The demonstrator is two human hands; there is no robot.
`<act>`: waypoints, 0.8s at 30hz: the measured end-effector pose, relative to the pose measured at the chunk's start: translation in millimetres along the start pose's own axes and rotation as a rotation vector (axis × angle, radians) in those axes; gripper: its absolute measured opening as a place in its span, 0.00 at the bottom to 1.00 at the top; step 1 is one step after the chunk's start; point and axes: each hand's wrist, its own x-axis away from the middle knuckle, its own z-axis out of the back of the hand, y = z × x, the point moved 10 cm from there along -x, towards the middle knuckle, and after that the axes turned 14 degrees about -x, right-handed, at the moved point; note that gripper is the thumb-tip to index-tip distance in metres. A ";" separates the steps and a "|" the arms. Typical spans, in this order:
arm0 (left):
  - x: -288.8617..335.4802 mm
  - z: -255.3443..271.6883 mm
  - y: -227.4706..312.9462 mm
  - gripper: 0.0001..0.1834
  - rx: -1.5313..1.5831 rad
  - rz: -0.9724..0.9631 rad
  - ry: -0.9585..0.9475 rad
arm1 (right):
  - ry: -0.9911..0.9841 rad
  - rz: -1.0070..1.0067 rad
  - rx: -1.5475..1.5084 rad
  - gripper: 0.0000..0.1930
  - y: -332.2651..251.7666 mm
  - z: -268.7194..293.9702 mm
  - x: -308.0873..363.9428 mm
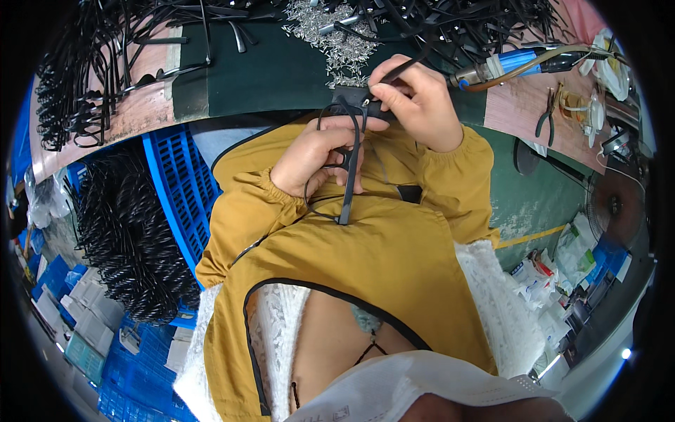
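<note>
My left hand (309,158) is closed round a black eyeglass frame (350,179) at the table's front edge, one temple hanging down over my yellow apron. Between the thumb and fingers of my right hand (420,102) is a black temple arm (408,65), pinched close to its hinge end. That end meets the frame's corner, where a small shiny metal part shows. A small dark block (349,91) lies under the joint at the table edge. Just beyond it spreads a heap of tiny silvery pins or screws (330,35). My left fingertips are partly hidden by the frame.
Loose black temple arms (478,28) are heaped at the back right, near a blue hand-held power tool (520,62). Pliers (546,112) lie further right. Eyeglass frames (77,91) cover the table's left. Below stand a blue crate (179,183), bundled black frames (126,225) and a fan (615,204).
</note>
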 end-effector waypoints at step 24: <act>8.7 21.7 50.7 0.24 0.137 -0.433 0.176 | 0.508 0.454 -0.888 0.20 0.0 147.9 -23.3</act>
